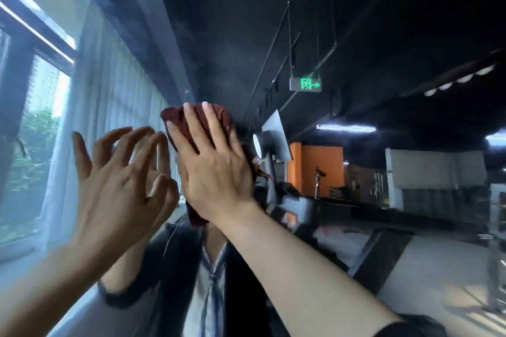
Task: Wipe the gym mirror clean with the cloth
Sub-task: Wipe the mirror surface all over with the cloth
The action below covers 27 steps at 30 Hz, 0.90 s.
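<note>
The mirror (342, 35) fills nearly the whole view and reflects the gym and my own torso. My right hand (216, 167) presses a dark red cloth (216, 115) flat against the glass at the centre, fingers straight and spread over it. The cloth bunches above my fingertips and hangs below my palm. My left hand (120, 180) is raised just left of it, its fingertips meeting their reflection on the glass, fingers spread and slightly bent, holding nothing.
The reflection shows windows with pale curtains (109, 117) on the left, a green exit sign (306, 84) under a dark ceiling, an orange wall (323, 167) and gym machines (276, 150) to the right.
</note>
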Each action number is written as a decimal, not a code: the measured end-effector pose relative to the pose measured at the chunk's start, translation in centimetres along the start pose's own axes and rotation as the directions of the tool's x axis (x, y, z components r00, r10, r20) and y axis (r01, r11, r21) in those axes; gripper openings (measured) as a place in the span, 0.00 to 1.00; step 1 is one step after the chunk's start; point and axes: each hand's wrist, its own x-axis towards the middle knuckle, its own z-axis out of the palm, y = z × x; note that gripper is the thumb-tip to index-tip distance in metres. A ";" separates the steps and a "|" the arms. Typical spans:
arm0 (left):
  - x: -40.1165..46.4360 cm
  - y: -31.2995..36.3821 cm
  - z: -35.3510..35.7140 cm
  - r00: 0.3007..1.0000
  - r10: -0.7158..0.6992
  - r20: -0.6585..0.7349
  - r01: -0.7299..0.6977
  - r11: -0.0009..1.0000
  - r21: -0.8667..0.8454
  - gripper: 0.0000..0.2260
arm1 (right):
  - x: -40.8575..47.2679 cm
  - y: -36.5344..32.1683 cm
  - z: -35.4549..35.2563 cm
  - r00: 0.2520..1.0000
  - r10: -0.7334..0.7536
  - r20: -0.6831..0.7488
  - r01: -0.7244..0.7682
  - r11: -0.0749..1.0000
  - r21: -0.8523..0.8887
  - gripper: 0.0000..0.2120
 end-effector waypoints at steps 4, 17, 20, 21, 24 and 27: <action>2.7 0.9 0.5 0.997 -0.043 -0.057 0.041 0.999 -0.031 0.28 | 3.9 1.5 0.5 0.999 -0.048 -0.007 0.048 0.999 -0.004 0.24; 6.8 17.3 4.2 0.964 0.266 -0.025 -0.267 0.961 -0.065 0.23 | -1.7 18.7 -4.5 0.874 0.443 -0.199 -0.463 0.884 -0.062 0.28; 5.5 21.4 5.1 0.932 0.362 0.013 -0.359 0.928 -0.099 0.26 | -6.2 23.2 -5.9 0.794 0.560 -0.235 -0.589 0.805 -0.075 0.28; 4.9 22.8 5.4 0.917 0.399 0.028 -0.394 0.913 -0.111 0.27 | -8.0 24.4 -6.3 0.765 0.599 -0.234 -0.629 0.774 -0.076 0.28; 2.6 25.8 6.2 0.870 0.488 0.072 -0.476 0.869 -0.136 0.31 | -13.6 27.0 -7.3 0.680 0.691 -0.244 -0.723 0.688 -0.066 0.28; 0.3 27.4 6.7 0.836 0.536 0.119 -0.521 0.843 -0.136 0.30 | -19.8 28.1 -7.9 0.612 0.751 -0.248 -0.783 0.620 -0.053 0.28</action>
